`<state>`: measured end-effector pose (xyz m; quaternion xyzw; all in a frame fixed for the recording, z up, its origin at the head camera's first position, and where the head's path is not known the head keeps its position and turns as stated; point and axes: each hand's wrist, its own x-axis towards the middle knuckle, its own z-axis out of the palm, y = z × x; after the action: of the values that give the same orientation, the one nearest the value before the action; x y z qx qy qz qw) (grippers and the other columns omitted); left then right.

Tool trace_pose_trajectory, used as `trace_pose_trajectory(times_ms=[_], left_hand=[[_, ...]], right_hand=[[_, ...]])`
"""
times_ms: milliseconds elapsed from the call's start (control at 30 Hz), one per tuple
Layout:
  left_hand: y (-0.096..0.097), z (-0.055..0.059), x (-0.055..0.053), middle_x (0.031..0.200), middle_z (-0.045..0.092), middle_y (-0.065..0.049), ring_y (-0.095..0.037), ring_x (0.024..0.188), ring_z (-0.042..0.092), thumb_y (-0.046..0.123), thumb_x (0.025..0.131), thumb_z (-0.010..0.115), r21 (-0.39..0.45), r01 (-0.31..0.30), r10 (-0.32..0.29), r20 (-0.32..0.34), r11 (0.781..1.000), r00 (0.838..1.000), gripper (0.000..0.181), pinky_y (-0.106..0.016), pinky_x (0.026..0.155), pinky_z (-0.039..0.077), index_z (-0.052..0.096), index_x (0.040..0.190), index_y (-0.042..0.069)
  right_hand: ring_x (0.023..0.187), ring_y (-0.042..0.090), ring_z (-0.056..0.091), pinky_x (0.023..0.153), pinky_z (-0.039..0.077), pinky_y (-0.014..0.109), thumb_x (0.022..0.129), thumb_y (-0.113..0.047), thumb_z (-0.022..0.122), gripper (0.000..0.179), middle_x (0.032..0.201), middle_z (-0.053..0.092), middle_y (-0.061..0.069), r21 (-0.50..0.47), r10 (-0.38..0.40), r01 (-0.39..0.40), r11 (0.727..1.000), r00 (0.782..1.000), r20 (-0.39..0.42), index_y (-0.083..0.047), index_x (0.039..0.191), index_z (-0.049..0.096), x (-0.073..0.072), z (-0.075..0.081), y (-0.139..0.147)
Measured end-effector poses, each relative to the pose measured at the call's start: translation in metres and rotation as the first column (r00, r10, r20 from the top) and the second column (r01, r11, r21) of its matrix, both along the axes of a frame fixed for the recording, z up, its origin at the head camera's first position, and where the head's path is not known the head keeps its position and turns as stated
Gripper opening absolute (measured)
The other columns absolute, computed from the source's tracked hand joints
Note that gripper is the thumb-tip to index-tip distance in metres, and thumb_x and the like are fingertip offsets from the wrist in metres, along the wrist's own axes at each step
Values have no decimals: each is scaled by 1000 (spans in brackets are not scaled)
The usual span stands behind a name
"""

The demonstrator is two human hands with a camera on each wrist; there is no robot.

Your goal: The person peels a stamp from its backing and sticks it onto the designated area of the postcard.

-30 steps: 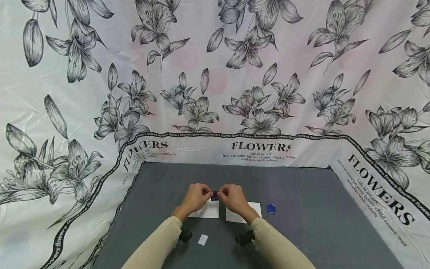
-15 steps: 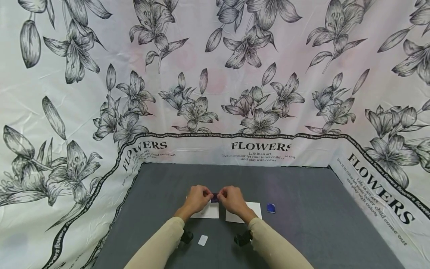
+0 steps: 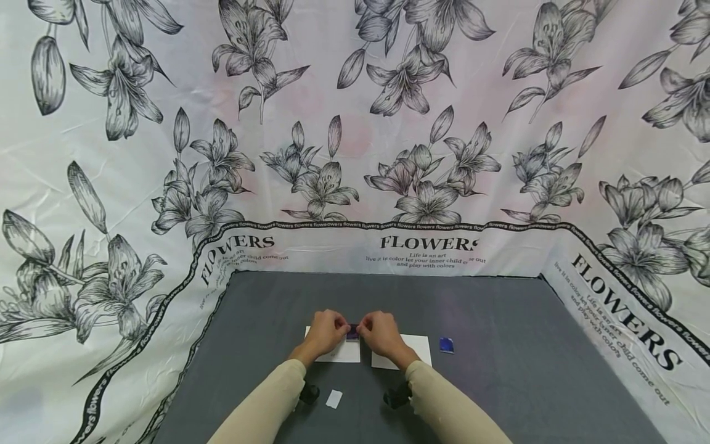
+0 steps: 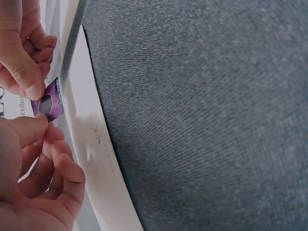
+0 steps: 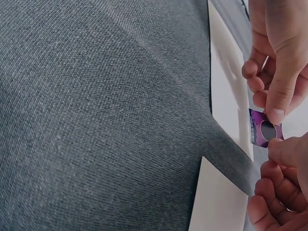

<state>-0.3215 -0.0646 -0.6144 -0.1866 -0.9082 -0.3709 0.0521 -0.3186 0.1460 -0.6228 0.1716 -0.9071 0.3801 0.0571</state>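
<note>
Both hands hold a small purple postage stamp (image 3: 352,333) with a dark oval in its middle. In the head view my left hand (image 3: 325,333) pinches its left edge between thumb and forefinger. My right hand (image 3: 381,333) pinches the right edge the same way. In the left wrist view the stamp (image 4: 48,102) hangs between both thumbs. Faint lettering runs along one edge of the stamp (image 5: 264,129) in the right wrist view. Below the hands lies a white card or envelope (image 3: 345,354), partly covered by the left hand; contact with the stamp is unclear.
A second white card (image 3: 420,348) lies under the right wrist. Farther right is a small blue piece (image 3: 447,345), perhaps another stamp. A small white slip (image 3: 334,399) lies between the forearms on the grey tabletop (image 3: 499,382). Flower-printed curtain (image 3: 355,135) surrounds the table.
Both hands have moved slightly down and toward the body with the stamp, over the left white card. The grips look unchanged.
</note>
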Motion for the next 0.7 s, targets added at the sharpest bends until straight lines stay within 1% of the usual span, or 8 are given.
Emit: trace_pose_trajectory(times_ms=[33,100,167,200,300,333,500,700], left_hand=[[0,-3,-2,80,74,0,-12,71,63,17,100,78,5,-3,3,10,1000,1000,15,-31,63,51,82,91,7],[1,1,0,81,74,-1,-14,72,63,17,100,79,5,-10,10,35,1000,999,14,-33,64,52,82,91,7],[2,0,-1,82,73,0,-13,73,62,18,99,80,5,-29,29,75,1000,997,13,-32,66,52,83,92,8],[2,2,0,83,73,1,-12,74,62,19,98,81,2,-43,43,107,999,993,12,-32,67,52,83,92,9],[3,-4,-3,83,72,6,-8,75,61,22,99,81,-25,-70,73,134,997,988,11,-29,69,51,84,94,13],[4,-7,-5,83,73,7,-8,75,61,22,99,81,-30,-77,81,136,997,987,10,-29,70,51,84,94,14],[4,-13,-7,81,73,6,-8,73,62,20,98,81,-44,-72,75,84,996,994,10,-29,67,52,84,91,13],[5,-21,-13,79,72,8,-6,71,60,19,97,82,-51,-69,72,71,996,995,10,-27,65,50,83,89,12]], right_hand=[[59,11,56,51,45,29,100,-22,77,19,70,67,-6,0,6,-6,1000,1000,-5,-14,83,77,1,1,0],[60,12,56,51,45,30,101,-22,76,20,71,67,-4,-7,8,-8,1000,1000,5,-12,84,78,4,3,-2],[59,12,55,51,44,29,100,-20,77,18,70,66,-4,8,-4,4,1000,1000,18,-12,84,77,2,0,-3],[59,10,55,51,44,28,101,-21,77,18,70,65,-6,23,-11,10,1000,1000,25,-14,84,77,1,-2,-3],[58,7,55,51,44,26,99,-22,78,18,68,63,-10,49,-37,34,998,998,47,-17,82,76,-4,-10,-4],[58,7,55,50,44,26,99,-22,78,18,67,63,-10,57,-41,39,998,998,46,-18,82,76,-6,-12,-4],[58,7,56,51,45,27,98,-23,78,18,67,63,-11,56,-41,38,998,998,47,-20,80,76,-9,-17,-3],[58,6,56,51,45,26,99,-23,77,18,68,63,-12,64,-57,53,997,996,63,-20,81,77,-6,-11,-5]])
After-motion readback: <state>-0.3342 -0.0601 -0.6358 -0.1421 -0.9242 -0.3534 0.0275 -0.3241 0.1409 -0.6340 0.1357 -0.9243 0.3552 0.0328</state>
